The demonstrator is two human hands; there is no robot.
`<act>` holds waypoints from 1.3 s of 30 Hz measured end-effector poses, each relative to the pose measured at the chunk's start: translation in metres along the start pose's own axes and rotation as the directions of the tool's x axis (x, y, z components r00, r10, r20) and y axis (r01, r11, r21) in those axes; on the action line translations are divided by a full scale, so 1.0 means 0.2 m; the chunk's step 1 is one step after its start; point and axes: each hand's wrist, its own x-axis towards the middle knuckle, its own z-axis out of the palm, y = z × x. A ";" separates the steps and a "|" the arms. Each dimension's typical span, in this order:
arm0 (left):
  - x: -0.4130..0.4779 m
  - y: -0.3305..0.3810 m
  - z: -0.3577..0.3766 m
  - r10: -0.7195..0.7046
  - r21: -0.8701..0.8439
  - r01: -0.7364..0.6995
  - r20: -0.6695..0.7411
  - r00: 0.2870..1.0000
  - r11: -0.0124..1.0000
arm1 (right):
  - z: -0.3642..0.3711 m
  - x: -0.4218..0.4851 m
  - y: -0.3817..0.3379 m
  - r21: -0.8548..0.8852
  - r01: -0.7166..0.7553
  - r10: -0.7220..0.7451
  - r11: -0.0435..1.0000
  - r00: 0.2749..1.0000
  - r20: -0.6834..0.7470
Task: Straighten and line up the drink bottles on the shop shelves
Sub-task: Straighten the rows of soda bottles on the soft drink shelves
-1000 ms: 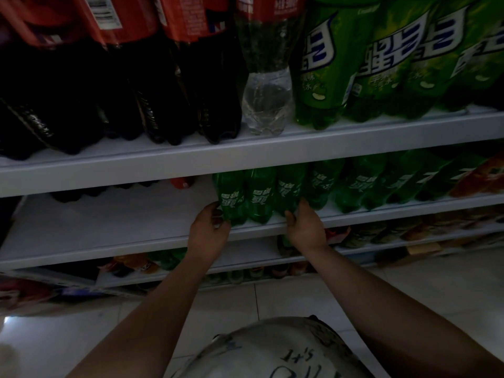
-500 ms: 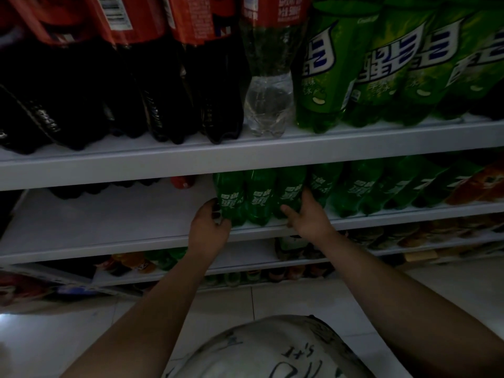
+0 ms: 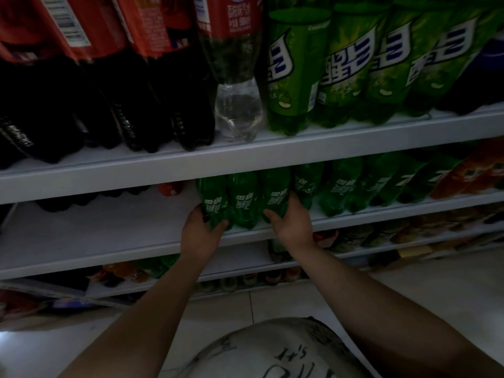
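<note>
Drink bottles [image 3: 297, 77] crowd the white shelves in front of you. On the upper shelf [image 3: 245, 162] stand the biggest ones: dark cola bottles [image 3: 131, 105] with red labels on the left, one clear bottle [image 3: 237, 110] in the middle, and large green bottles [image 3: 351, 72] to the right, all packed close together. The middle shelf [image 3: 95, 230] below is bare across its left half, apart from a red item [image 3: 170, 188] far back, too dim to identify. From the centre rightward, a row of small green bottles [image 3: 341, 189] stands along the front edge and runs into orange-labelled bottles [image 3: 469, 173] at the right end. You have both hands on the left end of that row. Your left hand [image 3: 200, 233] is curled round the base of the leftmost small green bottle [image 3: 214, 203], thumb across its front. Your right hand [image 3: 293, 225] grips the third small green bottle [image 3: 275, 197] low down, thumb on the front and fingers wrapped behind its right side. The bottle between them touches both neighbours.
</note>
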 end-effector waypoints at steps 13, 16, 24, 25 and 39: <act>-0.01 -0.01 0.01 -0.023 0.070 0.024 -0.010 1.000 0.997 | -0.15 -0.05 0.07 -0.063 -0.184 0.153 0.981 0.929 -0.338; -0.01 -0.02 0.01 -0.030 0.055 0.029 0.012 0.999 0.998 | -0.13 0.03 0.04 0.010 -0.186 0.182 0.982 0.949 -0.258; -0.02 -0.03 0.00 -0.022 0.047 0.020 0.037 0.999 0.999 | -0.13 0.08 0.07 0.012 -0.203 0.202 0.979 0.960 -0.196; -0.02 -0.03 0.00 -0.015 0.039 0.014 0.038 0.999 0.999 | -0.15 0.07 0.09 0.008 -0.171 0.170 0.985 0.973 -0.156; -0.03 -0.02 0.00 -0.065 0.020 0.064 0.029 0.997 0.998 | -0.08 0.01 0.14 0.047 -0.399 0.401 0.916 0.901 -0.163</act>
